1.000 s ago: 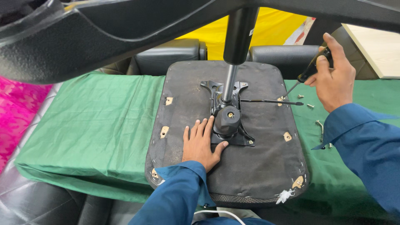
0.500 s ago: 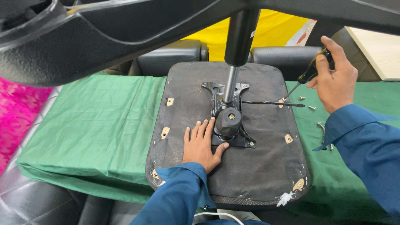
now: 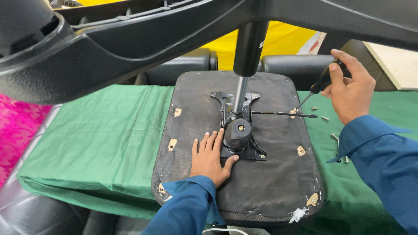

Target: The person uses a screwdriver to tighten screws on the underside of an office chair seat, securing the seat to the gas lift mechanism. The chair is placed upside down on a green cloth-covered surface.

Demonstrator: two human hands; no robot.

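On top of the green cloth (image 3: 96, 143) sits an upside-down office chair seat (image 3: 265, 182), black underside up, with its metal tilt mechanism (image 3: 237, 130) bolted in the middle. Left hand (image 3: 211, 159) lies flat and open on the seat, touching the mechanism's base. Right hand (image 3: 350, 89) is wrapped around a black-handled screwdriver (image 3: 315, 89), tip down at the seat's right edge, with loose screws (image 3: 320, 113) just beside it.

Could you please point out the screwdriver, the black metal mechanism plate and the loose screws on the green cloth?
screwdriver (image 3: 321, 82): head view, on its black handle below the right hand.
black metal mechanism plate (image 3: 251, 152): head view, on its lower right corner.
loose screws (image 3: 325, 118): head view, on one screw lying on the cloth.
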